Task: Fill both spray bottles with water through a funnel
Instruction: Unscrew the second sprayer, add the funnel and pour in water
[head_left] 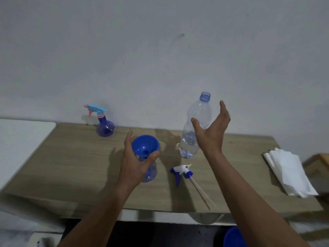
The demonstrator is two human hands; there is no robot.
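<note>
A blue funnel (145,145) sits in the neck of an uncapped clear-blue spray bottle (150,173) at the middle of the wooden table (71,166). My left hand (135,161) grips that bottle just under the funnel. The bottle's white and blue sprayer head (181,172) lies on the table to the right, its tube pointing toward me. An uncapped clear water bottle (193,139), partly full, stands upright further right. My right hand (211,129) is spread open just in front of and beside it, fingers straight. A second spray bottle (105,128) with a light-blue and pink head stands at the back left.
A stack of white paper napkins (290,172) lies at the table's right end. A white surface (21,139) adjoins the table on the left. A wall runs directly behind the table. A blue round object (234,237) shows below the front edge.
</note>
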